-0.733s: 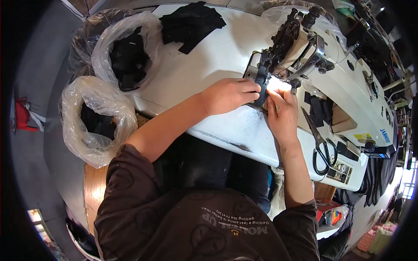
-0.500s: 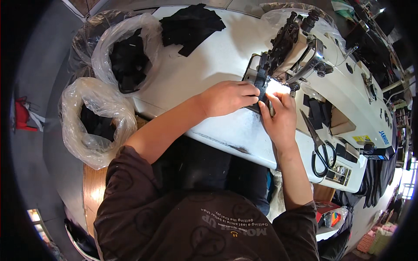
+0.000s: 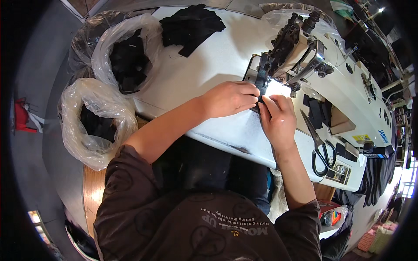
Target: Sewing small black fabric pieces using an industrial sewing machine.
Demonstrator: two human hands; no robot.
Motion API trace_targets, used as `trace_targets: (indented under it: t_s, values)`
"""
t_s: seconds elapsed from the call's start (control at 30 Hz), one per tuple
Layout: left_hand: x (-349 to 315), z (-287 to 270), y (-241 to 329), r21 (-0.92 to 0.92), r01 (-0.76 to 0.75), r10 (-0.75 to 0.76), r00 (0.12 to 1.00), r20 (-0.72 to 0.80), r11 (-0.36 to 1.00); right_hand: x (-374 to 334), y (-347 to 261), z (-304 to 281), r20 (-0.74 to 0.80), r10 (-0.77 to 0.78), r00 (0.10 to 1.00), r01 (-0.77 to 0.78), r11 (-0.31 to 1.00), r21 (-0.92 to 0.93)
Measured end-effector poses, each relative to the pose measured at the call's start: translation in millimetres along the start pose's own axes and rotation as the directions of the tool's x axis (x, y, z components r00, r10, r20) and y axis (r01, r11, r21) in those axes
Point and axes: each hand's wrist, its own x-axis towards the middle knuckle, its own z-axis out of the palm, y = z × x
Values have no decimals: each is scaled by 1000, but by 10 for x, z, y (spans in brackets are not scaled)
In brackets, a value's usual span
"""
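Observation:
A strip of black fabric (image 3: 260, 83) lies under the head of a white sewing machine (image 3: 344, 82), lit by its bright lamp. My left hand (image 3: 230, 99) has its fingers bent and closed on the strip's near left side. Against the same strip, from the right, my right hand (image 3: 280, 124) is closed, thumb and fingertips pinching its near end. The fingertips of both hands almost meet. Much of the strip is hidden by my fingers and the machine's dark metal parts.
Black-handled scissors (image 3: 321, 152) lie right of my right hand, near black fabric pieces (image 3: 320, 112). A pile of black fabric (image 3: 191, 26) sits at the back of the white table (image 3: 200, 65). Two clear plastic bags (image 3: 72, 126) holding black pieces stand on the left.
My right hand's fingers have drawn in and bent more, moving slightly nearer to me, off the lit spot. My left hand has hardly moved.

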Motion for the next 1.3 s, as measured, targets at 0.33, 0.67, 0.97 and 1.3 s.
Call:
trace_targets:
  t_s: [0.33, 0.67, 0.97, 1.3]
  values:
    - [-48, 60, -27, -32, 149, -150, 988, -24, 988, 11, 12, 4, 15, -23, 1000, 22, 1000, 10]
    - [141, 119, -304, 37, 167, -168, 984, 53, 985, 60, 44, 30, 29, 15, 999, -12, 997, -82]
    - [124, 128, -605, 419, -30, 38, 999, -11, 908, 125, -49, 112, 60, -2, 998, 2, 1000, -5]
    - [-539, -1203, -53, 678, 662, -707, 643, -293, 321, -16, 59, 46, 69, 14, 997, -13, 1000, -4]
